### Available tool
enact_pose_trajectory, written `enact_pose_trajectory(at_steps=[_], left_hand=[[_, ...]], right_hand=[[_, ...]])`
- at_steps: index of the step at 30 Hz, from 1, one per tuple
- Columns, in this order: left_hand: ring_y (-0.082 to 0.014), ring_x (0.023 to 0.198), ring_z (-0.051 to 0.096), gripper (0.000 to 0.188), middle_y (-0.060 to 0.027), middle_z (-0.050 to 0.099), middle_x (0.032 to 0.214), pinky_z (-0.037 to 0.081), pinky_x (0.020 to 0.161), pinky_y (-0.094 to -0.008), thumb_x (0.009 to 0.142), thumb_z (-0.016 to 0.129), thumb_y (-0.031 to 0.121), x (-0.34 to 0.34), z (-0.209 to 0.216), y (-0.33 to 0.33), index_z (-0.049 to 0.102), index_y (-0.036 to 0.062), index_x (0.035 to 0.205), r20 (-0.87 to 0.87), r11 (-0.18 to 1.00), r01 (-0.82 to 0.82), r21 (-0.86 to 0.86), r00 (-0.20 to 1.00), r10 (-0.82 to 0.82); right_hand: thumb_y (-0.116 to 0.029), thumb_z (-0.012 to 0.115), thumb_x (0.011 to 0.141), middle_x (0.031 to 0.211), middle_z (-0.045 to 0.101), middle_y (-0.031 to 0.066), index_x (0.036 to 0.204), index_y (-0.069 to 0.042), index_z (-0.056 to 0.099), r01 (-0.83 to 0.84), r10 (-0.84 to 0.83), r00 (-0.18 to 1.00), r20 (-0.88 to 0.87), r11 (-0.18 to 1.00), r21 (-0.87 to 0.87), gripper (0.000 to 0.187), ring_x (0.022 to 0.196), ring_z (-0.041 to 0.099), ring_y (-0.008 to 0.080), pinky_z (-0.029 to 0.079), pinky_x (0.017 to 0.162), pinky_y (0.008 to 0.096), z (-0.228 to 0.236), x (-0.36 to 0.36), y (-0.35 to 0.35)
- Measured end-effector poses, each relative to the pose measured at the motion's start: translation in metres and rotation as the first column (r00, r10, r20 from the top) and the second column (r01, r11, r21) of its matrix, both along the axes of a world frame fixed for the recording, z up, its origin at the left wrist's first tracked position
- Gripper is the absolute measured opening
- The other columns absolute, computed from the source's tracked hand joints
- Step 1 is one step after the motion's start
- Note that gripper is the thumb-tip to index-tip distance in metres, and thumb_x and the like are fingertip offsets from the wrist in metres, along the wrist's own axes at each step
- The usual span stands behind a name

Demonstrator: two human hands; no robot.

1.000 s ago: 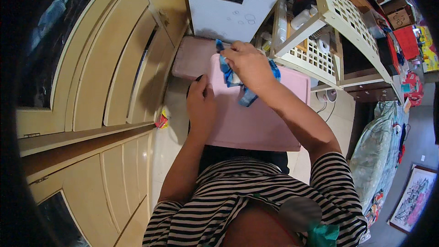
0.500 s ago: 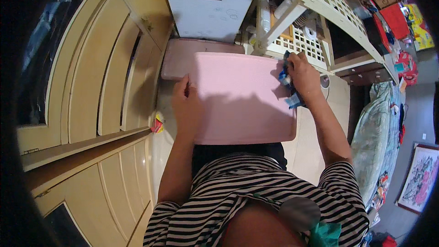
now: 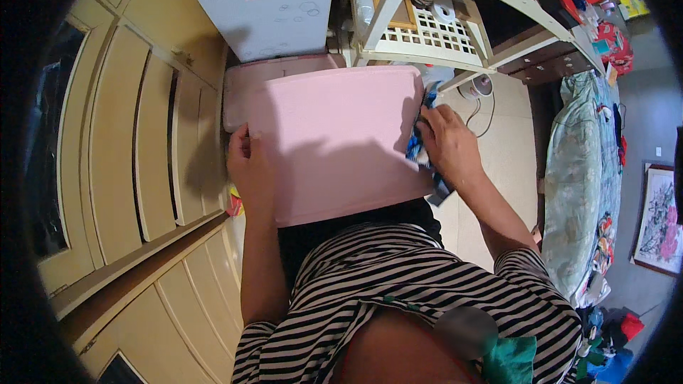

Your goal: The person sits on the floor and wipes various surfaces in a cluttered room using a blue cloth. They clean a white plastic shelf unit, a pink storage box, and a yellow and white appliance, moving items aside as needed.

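Cream cabinet [image 3: 117,149], pale floor [image 3: 509,192], perhaps tiled

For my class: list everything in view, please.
Pink panel: one, pink, between the hands
Cloth: one, blue, panel's right edge
Slab: one, dusky pink, beyond the panel
Box-shaped unit: one, white and yellow, top
Rack: one, cream, top centre
Roll: one, white, on rack
Doors: several, cream, left
Fabric: one, pale green, right
Framed picture: one, multicoloured, far right
Assorted clutter: uncounted, mixed, right
Striped shirt: one, black-white, bottom
Left hand: one, bare, panel's left edge
Right hand: one, bare, holding cloth
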State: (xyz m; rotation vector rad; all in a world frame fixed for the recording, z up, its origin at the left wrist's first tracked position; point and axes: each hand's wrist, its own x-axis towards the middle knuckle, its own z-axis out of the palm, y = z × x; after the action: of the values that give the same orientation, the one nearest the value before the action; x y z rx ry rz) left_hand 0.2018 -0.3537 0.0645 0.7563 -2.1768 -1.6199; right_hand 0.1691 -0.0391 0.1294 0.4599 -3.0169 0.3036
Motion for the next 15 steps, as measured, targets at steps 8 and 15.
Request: enact_pose_trajectory(at_steps=[8, 15], left_hand=[[-0.012, 0.081, 0.053, 0.033, -0.0039, 0.059, 0.091, 0.045, 0.073, -0.0268, 0.092, 0.056, 0.018, -0.002, -0.001, 0.002, 0.059, 0.0004, 0.12, -0.016, 0.996, 0.029, 0.082, 0.999, -0.028], [-0.0085, 0.079, 0.053, 0.03, -0.0013, 0.059, 0.088, 0.043, 0.068, -0.0237, 0.088, 0.062, 0.017, -0.002, 0.001, -0.003, 0.06, 0.0013, 0.114, 0.011, 0.97, 0.023, 0.243, 1.0, -0.027]], right_hand=[[-0.027, 0.071, 0.082, 0.147, 0.031, 0.0215, 0.147, -0.009, 0.033, 0.027, -0.024, 0.942, 0.335, 1.0, -0.004, 0.077, 0.122, 0.05, 0.0403, 0.049, 0.096, 0.0438, 0.015, 0.052, 0.009], [-0.012, 0.076, 0.072, 0.115, 0.062, 0.0077, 0.108, -0.006, 0.067, -0.356, 0.388, 0.895, 0.22, 0.919, -0.171, 0.038, 0.097, 0.062, 0.0265, 0.054, 0.083, 0.0356, 0.008, 0.082, 0.032]])
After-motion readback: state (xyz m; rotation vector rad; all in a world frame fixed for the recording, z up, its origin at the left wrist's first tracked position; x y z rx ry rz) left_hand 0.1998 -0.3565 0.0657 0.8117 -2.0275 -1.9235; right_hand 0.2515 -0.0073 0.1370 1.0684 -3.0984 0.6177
